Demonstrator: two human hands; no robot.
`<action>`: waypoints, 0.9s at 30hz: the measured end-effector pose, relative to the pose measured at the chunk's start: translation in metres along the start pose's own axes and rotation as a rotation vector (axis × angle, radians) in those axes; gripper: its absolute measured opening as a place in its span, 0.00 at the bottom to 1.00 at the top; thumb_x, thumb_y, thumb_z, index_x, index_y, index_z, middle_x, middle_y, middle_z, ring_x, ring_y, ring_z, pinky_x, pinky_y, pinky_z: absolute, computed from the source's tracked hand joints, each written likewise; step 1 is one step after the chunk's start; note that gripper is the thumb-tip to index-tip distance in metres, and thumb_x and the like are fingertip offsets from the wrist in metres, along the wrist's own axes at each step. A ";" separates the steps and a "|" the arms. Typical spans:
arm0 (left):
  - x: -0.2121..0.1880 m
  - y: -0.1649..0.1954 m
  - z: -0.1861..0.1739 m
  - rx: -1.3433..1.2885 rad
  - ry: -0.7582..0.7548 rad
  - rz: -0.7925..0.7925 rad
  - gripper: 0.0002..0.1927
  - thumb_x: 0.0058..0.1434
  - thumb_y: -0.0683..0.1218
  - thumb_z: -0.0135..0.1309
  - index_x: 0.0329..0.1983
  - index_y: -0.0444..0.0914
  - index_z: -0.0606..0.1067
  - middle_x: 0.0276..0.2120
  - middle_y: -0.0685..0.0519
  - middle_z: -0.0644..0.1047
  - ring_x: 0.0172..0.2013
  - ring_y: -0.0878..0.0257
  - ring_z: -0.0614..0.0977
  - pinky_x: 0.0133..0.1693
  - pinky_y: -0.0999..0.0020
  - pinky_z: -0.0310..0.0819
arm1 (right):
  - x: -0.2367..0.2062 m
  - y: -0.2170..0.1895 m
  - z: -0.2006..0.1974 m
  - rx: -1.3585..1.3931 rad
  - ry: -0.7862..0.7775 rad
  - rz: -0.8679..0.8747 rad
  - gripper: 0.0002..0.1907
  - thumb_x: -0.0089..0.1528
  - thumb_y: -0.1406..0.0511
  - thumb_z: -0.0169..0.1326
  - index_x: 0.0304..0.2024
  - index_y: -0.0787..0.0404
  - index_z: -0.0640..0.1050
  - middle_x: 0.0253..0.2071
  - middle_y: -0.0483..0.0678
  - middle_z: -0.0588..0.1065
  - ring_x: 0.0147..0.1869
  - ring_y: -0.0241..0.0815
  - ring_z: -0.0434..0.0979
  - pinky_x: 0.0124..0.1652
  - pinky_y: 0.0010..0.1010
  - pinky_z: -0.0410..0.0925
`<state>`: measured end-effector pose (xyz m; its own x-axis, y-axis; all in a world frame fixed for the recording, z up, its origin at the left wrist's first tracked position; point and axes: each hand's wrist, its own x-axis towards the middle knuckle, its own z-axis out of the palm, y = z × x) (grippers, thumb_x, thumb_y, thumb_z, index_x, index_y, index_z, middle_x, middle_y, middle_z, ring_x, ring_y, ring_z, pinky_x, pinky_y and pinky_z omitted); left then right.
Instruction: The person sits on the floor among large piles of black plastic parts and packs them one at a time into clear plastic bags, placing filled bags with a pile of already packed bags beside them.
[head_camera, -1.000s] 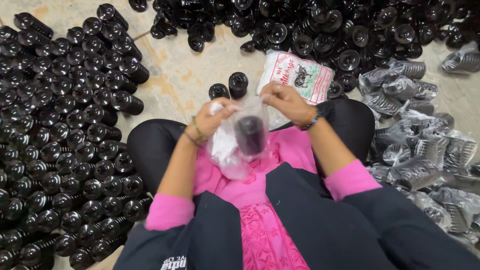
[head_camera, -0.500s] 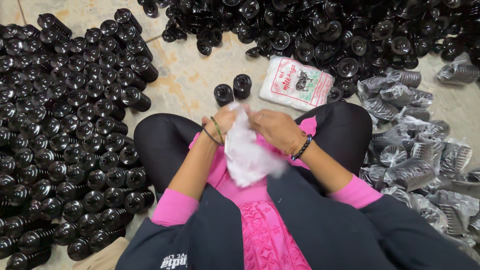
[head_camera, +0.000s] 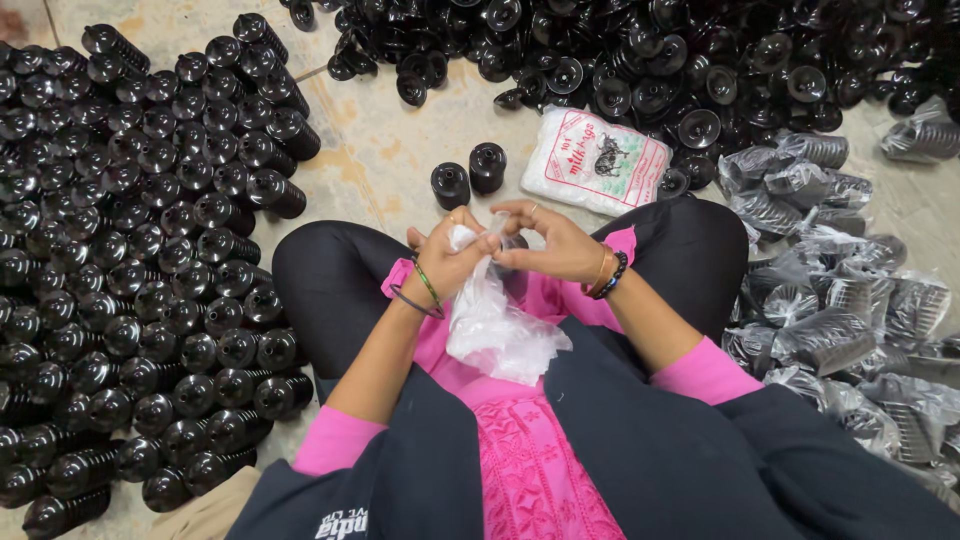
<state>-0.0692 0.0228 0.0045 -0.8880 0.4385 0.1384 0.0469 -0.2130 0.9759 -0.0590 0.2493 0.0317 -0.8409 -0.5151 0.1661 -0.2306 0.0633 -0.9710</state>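
My left hand (head_camera: 447, 255) and my right hand (head_camera: 545, 240) meet above my lap, both pinching the top of a clear plastic bag (head_camera: 495, 325) that hangs down crumpled over my pink clothing. Whether anything is inside the bag I cannot tell. Two black ribbed plastic parts (head_camera: 468, 176) stand upright on the floor just beyond my hands. I sit cross-legged in black trousers, with bangles on both wrists.
Rows of black ribbed parts (head_camera: 150, 260) fill the floor at my left. A loose heap of the same parts (head_camera: 650, 60) lies ahead. A white printed packet of bags (head_camera: 597, 160) rests near my right knee. Bagged parts (head_camera: 850, 310) pile up on the right.
A second ago the bag was held open with a black part visible inside. The bag has since dropped toward my lap and collapsed, and both hands have closed together on its top.
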 end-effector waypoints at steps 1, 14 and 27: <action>-0.002 0.002 0.000 0.121 0.059 -0.014 0.10 0.68 0.43 0.60 0.38 0.37 0.70 0.32 0.58 0.74 0.34 0.72 0.76 0.36 0.75 0.69 | 0.001 0.000 -0.002 -0.015 0.009 0.057 0.24 0.61 0.62 0.64 0.56 0.66 0.74 0.41 0.46 0.75 0.49 0.32 0.74 0.54 0.29 0.67; -0.005 -0.015 0.001 0.316 0.254 -0.168 0.11 0.62 0.44 0.64 0.34 0.36 0.72 0.31 0.52 0.80 0.32 0.69 0.78 0.34 0.72 0.73 | -0.002 -0.026 0.031 -0.776 0.404 -0.438 0.06 0.55 0.65 0.60 0.32 0.58 0.76 0.45 0.52 0.78 0.53 0.51 0.74 0.56 0.42 0.54; -0.020 0.010 0.020 0.632 0.247 0.224 0.08 0.60 0.36 0.59 0.36 0.37 0.71 0.36 0.51 0.82 0.37 0.59 0.84 0.44 0.63 0.76 | 0.000 -0.005 0.023 -0.750 0.300 -0.286 0.06 0.60 0.65 0.57 0.38 0.60 0.76 0.38 0.46 0.77 0.46 0.46 0.75 0.55 0.40 0.56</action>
<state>-0.0419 0.0291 0.0143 -0.9002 0.2168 0.3776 0.4299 0.3052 0.8497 -0.0468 0.2294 0.0326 -0.7709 -0.3562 0.5281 -0.6273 0.5687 -0.5321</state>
